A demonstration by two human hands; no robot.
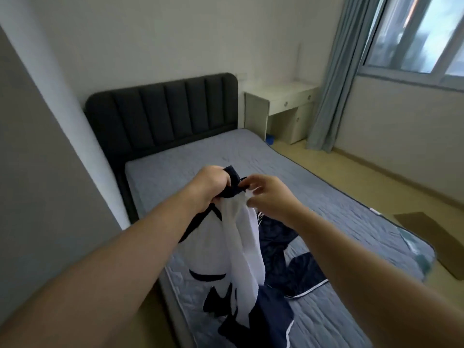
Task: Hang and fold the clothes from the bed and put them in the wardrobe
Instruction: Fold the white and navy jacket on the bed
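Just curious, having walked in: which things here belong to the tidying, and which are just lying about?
Part of the job: white-and-navy fabric garment gripped by left hand and right hand; crumpled navy clothes with white piping on grey quilted mattress.
Just there: white desk; blue-grey curtain; dark padded headboard; flat brown sheet on floor.

White desk (283, 96), blue curtain (334, 79), window (421, 33), cardboard (431, 237)

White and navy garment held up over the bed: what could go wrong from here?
1. The left hand grips the garment bunched at its collar and the right hand only pinches an edge; it may slip.
2. Its lower end lies among the navy clothes on the bed and could drag them.
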